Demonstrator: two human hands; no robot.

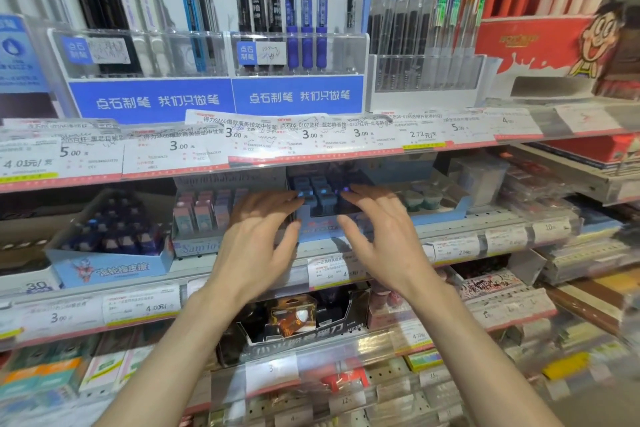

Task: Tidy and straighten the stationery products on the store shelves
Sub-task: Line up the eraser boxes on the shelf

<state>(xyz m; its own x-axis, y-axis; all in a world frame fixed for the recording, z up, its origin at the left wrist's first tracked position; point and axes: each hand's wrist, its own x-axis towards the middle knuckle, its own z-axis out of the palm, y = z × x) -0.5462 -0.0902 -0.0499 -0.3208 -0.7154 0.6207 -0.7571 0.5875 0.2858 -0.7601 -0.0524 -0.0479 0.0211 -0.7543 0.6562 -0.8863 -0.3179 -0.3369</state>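
Note:
A light blue display box [320, 224] of small blue packaged erasers [317, 192] sits on the second shelf, at the middle. My left hand [258, 236] reaches to its left side, fingers spread, fingertips touching the packs near the box's left edge. My right hand [374, 229] is at its right side, fingers spread and curved over the packs. Neither hand closes around anything. The hands hide the box's sides.
A pink eraser box [204, 215] stands left of it, a blue eraser box [110, 253] further left, and correction tapes [424, 199] to the right. Pen racks [214, 55] fill the shelf above. Price-tag rails [242, 149] edge each shelf. A black box [301, 322] sits below.

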